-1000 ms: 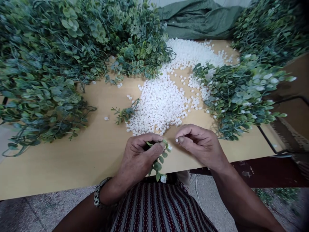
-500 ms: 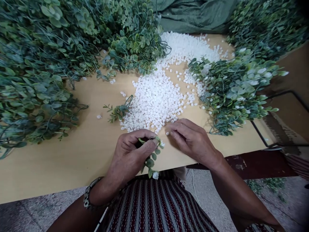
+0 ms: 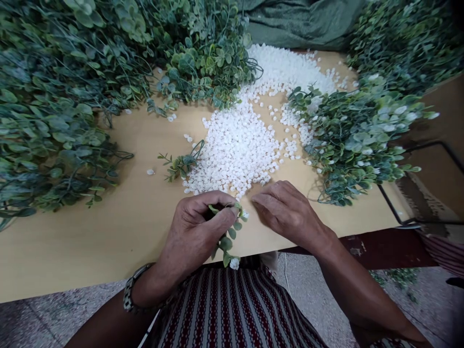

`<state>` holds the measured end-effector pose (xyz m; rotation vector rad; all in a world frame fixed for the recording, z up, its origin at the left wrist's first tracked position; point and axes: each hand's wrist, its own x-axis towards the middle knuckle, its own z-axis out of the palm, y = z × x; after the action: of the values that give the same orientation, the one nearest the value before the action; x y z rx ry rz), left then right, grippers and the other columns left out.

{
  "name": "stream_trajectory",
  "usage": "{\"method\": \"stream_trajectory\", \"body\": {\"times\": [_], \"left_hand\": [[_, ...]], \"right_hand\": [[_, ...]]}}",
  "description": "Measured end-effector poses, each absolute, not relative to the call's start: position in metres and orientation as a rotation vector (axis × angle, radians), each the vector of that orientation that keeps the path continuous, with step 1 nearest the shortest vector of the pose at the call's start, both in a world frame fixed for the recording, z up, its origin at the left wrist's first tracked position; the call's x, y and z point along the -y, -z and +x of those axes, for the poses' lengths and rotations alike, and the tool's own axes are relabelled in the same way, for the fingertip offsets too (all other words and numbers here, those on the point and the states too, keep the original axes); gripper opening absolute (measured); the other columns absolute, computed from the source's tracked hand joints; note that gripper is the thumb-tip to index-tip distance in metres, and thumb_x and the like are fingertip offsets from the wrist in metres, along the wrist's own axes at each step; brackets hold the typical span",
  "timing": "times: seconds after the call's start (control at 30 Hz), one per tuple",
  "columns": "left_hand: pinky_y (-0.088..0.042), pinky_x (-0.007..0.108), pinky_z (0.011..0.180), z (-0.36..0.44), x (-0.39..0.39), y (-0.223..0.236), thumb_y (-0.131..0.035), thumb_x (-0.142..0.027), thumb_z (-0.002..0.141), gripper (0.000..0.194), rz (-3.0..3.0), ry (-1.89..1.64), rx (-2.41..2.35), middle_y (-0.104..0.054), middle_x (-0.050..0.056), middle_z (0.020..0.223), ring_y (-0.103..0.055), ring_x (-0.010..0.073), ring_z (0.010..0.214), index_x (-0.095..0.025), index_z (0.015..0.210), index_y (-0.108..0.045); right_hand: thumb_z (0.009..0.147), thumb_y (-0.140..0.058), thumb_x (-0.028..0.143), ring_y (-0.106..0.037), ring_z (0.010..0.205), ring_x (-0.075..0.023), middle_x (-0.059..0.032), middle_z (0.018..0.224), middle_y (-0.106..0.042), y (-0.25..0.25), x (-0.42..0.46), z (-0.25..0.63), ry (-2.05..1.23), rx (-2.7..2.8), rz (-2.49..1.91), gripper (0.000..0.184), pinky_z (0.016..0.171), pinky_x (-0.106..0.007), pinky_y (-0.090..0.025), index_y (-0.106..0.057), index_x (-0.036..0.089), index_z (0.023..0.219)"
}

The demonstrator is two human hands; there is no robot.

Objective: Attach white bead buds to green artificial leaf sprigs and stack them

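Observation:
My left hand (image 3: 205, 227) pinches a sprig of artificial greenery (image 3: 225, 244) between thumb and forefinger, above the table's near edge. A white flower bud (image 3: 234, 263) sits at the sprig's lower tip, and another shows beside my left thumb. To the right, my right hand (image 3: 284, 208) rests low at the table, its fingers curled together and fingertips turned toward the sprig. What those fingers hold, if anything, is hidden. Just beyond both hands spreads a pile of small white plastic buds (image 3: 239, 150). A short loose green sprig (image 3: 182, 164) lies against the pile's left side.
Bunches of artificial foliage (image 3: 54, 121) cover the table's left and back. A bunch with white buds (image 3: 362, 135) lies at right, near a cardboard box (image 3: 431, 188) and a dark metal frame (image 3: 393, 205). Green cloth (image 3: 300, 24) hangs behind the table (image 3: 90, 241).
The white bud that lay by my right fingertips no longer shows there. My right hand has shifted slightly, while my left hand keeps its hold on the sprig. The view has moved a little.

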<state>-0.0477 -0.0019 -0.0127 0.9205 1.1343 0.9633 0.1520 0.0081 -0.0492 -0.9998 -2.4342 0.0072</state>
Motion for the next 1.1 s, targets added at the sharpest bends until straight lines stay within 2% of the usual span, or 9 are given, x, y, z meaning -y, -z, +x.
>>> {"method": "stream_trajectory", "body": {"times": [0.27, 0.43, 0.63, 0.9, 1.1], "left_hand": [[-0.039, 0.013, 0.035, -0.039, 0.003, 0.008, -0.067, -0.02, 0.067, 0.007, 0.849, -0.843, -1.112, -0.059, -0.002, 0.048, -0.049, 0.0052, 0.039, -0.016, 0.062, -0.071], [-0.04, 0.012, 0.039, -0.029, 0.005, 0.008, -0.065, -0.016, 0.067, 0.008, 0.916, -0.907, -1.095, -0.058, -0.004, 0.049, -0.049, 0.0036, 0.041, -0.016, 0.061, -0.07], [-0.04, 0.014, 0.038, -0.02, 0.006, 0.011, -0.063, -0.017, 0.07, 0.009, 0.998, -0.994, -1.056, -0.056, -0.004, 0.052, -0.049, 0.005, 0.042, -0.016, 0.063, -0.068], [-0.041, 0.016, 0.04, -0.013, 0.006, 0.013, -0.061, -0.016, 0.072, 0.014, 1.226, -1.051, -1.14, -0.058, -0.003, 0.049, -0.049, 0.0064, 0.043, -0.016, 0.059, -0.066], [-0.038, 0.015, 0.041, -0.01, 0.005, 0.01, -0.06, -0.015, 0.071, 0.015, 1.194, -1.038, -1.152, -0.053, -0.005, 0.046, -0.045, 0.0055, 0.042, -0.016, 0.057, -0.064]], "right_hand": [[0.081, -0.066, 0.013, -0.054, 0.065, -0.0109, 0.0014, 0.07, -0.06, 0.031, -0.001, 0.14, -0.959, 1.675, -0.997, 0.008, 0.059, -0.026, -0.043, -0.064, 0.02, 0.079], [0.078, -0.071, 0.021, -0.05, 0.064, -0.01, 0.0031, 0.068, -0.057, 0.04, 0.004, 0.136, -1.277, 1.292, -0.953, 0.006, 0.059, -0.024, -0.039, -0.066, 0.022, 0.077], [0.075, -0.074, 0.026, -0.049, 0.062, -0.0101, 0.0032, 0.067, -0.057, 0.05, 0.009, 0.134, -1.358, 1.102, -0.901, 0.01, 0.057, -0.023, -0.039, -0.065, 0.022, 0.074], [0.079, -0.071, 0.025, -0.052, 0.063, -0.0108, 0.0015, 0.071, -0.059, 0.053, 0.013, 0.134, -1.286, 1.137, -0.897, 0.008, 0.058, -0.024, -0.04, -0.064, 0.021, 0.077], [0.08, -0.07, 0.022, -0.052, 0.065, -0.0108, 0.0017, 0.071, -0.059, 0.054, 0.014, 0.134, -1.196, 1.188, -0.912, 0.007, 0.059, -0.023, -0.04, -0.064, 0.021, 0.077]]}}
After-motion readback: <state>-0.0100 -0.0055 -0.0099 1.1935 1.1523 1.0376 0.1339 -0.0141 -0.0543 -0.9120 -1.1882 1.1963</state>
